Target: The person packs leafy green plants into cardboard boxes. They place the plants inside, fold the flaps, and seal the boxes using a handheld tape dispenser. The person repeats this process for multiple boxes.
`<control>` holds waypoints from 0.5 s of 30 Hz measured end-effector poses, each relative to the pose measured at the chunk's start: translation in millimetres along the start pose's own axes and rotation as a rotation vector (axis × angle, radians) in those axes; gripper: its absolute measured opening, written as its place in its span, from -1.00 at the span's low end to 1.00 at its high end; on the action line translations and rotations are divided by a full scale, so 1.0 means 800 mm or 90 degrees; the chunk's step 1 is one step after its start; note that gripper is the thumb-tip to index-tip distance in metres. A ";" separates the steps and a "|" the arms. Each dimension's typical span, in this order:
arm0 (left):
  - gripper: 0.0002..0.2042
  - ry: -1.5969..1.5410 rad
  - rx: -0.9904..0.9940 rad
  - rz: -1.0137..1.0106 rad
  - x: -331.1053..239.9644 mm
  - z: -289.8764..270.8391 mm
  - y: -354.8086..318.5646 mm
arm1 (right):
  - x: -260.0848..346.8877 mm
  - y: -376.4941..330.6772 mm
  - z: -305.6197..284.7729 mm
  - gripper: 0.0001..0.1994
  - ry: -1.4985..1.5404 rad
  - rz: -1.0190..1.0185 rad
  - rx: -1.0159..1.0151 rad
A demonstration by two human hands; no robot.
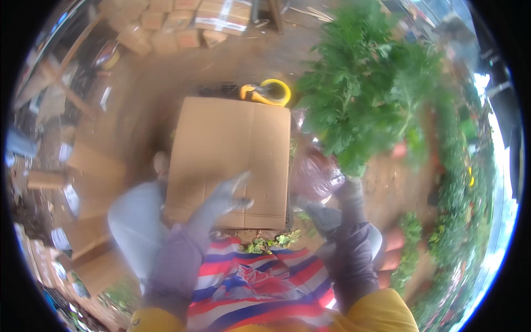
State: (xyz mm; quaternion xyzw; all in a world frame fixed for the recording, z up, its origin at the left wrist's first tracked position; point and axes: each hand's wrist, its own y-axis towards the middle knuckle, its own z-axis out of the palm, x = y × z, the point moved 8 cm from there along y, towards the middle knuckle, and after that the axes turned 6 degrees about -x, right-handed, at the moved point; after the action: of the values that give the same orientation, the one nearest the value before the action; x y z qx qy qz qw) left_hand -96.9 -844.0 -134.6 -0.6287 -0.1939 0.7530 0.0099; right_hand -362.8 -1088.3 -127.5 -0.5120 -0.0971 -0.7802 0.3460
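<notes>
My left hand (229,193), in a grey glove, lies with fingers spread on a flat brown cardboard sheet (232,144) that rests in front of my knees. My right hand (349,188), also gloved, is raised and shut on the stem of a bushy green leafy plant (365,94). The plant's base sits in a reddish clear plastic wrap (315,174), just right of the cardboard. The picture is blurred, so fingers are hard to make out.
A yellow ring-shaped object (271,92) lies beyond the cardboard on the brown dirt ground. Cardboard boxes (177,25) are stacked at the back. More flat cardboard pieces (88,160) lie at left. Rows of green plants in pots (459,182) run along the right. A striped red, white and blue cloth (254,282) covers my lap.
</notes>
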 end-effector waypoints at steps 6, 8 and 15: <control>-0.17 -0.619 -0.126 0.068 -0.056 0.010 0.055 | -0.002 0.038 0.090 -0.38 -0.207 0.129 0.211; -0.20 -0.582 -0.189 0.063 -0.043 0.013 0.046 | -0.013 0.048 0.120 -0.37 -0.307 0.175 0.250; -0.33 -0.326 -0.337 0.029 0.044 0.031 -0.013 | -0.062 0.074 0.191 -0.35 -0.477 0.356 0.389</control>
State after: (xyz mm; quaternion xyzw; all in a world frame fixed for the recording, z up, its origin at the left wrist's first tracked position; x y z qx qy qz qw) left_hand -130.2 -832.6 -161.4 -0.4046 -0.3639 0.8099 -0.2189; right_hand -201.3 -1033.5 -112.6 -0.6368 -0.2955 -0.3599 0.6146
